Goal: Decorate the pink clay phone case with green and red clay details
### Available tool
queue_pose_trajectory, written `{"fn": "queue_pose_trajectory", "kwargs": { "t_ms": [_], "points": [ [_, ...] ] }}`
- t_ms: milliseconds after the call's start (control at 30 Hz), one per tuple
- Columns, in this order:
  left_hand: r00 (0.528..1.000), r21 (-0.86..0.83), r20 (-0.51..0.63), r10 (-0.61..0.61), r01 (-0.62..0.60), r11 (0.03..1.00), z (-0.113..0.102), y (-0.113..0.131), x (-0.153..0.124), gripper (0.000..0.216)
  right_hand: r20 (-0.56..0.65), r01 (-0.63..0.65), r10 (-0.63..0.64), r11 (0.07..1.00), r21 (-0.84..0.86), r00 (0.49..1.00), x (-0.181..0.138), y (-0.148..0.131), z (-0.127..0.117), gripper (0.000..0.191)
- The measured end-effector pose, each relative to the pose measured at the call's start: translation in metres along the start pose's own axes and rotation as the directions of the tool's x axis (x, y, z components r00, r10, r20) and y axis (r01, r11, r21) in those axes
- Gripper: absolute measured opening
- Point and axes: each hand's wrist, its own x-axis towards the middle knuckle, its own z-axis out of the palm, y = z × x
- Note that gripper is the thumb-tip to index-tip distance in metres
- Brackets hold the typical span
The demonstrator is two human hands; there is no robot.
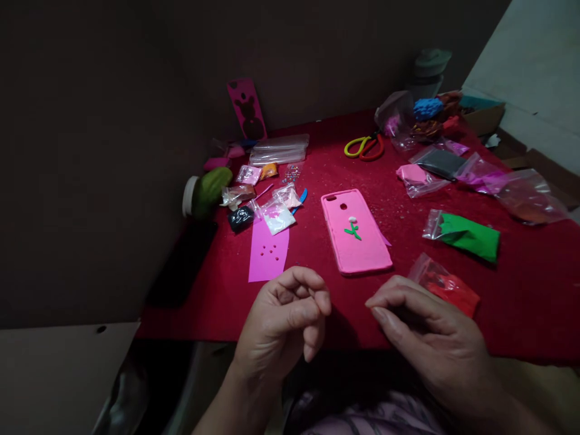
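Note:
Near the table's front edge, my left hand (290, 317) is closed, its thumb against the curled fingers; anything in it is too small or hidden to make out. Across a small gap, my right hand (426, 329) pinches thumb and forefinger together, and I cannot make out anything between them. Beyond both hands lies a pink phone case (356, 251), coated in clay, with a green stem and leaves (352, 231) and a small white blob (352, 220) on it. Left of it, several tiny red balls (270, 251) rest on a purple sheet (267, 269).
Bags of green clay (471, 235) and red clay (453, 293) lie at right. Scissors (365, 147) with yellow and red handles sit farther back. Small clay packets (278, 217) cluster at left, near a jar (206, 192). Another phone case (247, 109) leans against the wall.

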Motion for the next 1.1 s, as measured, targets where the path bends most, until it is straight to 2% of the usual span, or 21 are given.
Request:
{"fn": "queue_pose_trajectory", "kwargs": {
  "t_ms": [233,400,467,567,667,733,800,900,1000,1100],
  "points": [
    [0.966,0.105,-0.235,0.110,-0.087,0.991,-0.006,0.018,-0.008,0.009,0.004,-0.009,0.009,1.000,0.012,1.000,-0.001,0.000,-0.001,0.015],
    [0.946,0.282,-0.250,0.206,-0.133,0.950,-0.007,0.030,-0.016,0.014,-0.006,-0.004,0.004,1.000,0.011,1.000,0.000,-0.001,-0.001,0.014],
    [0.913,0.387,-0.293,0.285,-0.159,0.908,-0.007,0.039,-0.019,0.014,-0.009,0.003,-0.003,1.000,0.008,1.000,0.000,-0.001,-0.001,0.015],
    [0.839,0.525,-0.358,0.411,-0.183,0.831,-0.010,0.051,-0.024,0.013,-0.014,0.011,-0.011,1.000,0.002,1.000,0.000,-0.002,-0.002,0.016],
    [0.769,0.639,-0.393,0.504,-0.166,0.751,-0.015,0.056,-0.025,0.011,-0.006,0.005,-0.005,1.000,-0.008,1.000,0.000,-0.002,-0.001,0.016],
    [0.729,0.737,-0.381,0.569,-0.132,0.663,-0.019,0.055,-0.024,0.011,0.002,-0.002,0.002,1.000,-0.011,1.000,0.000,-0.002,-0.001,0.016],
    [0.700,0.848,-0.323,0.637,-0.084,0.523,-0.022,0.053,-0.022,0.011,0.007,-0.010,0.010,1.000,-0.016,1.000,0.000,-0.001,-0.002,0.015],
    [0.684,0.937,-0.243,0.688,-0.016,0.348,-0.022,0.053,-0.019,0.010,0.016,-0.010,0.010,1.000,-0.028,1.000,-0.001,-0.001,-0.002,0.017],
    [0.691,0.946,-0.235,0.683,0.001,0.324,-0.021,0.058,-0.018,0.011,0.022,0.002,-0.001,0.999,-0.033,1.000,0.000,-0.001,-0.003,0.018],
    [0.723,0.961,-0.212,0.658,0.031,0.275,-0.024,0.064,-0.017,0.013,0.026,0.007,-0.006,0.999,-0.033,1.000,0.000,-0.001,-0.002,0.019]
  ]
}}
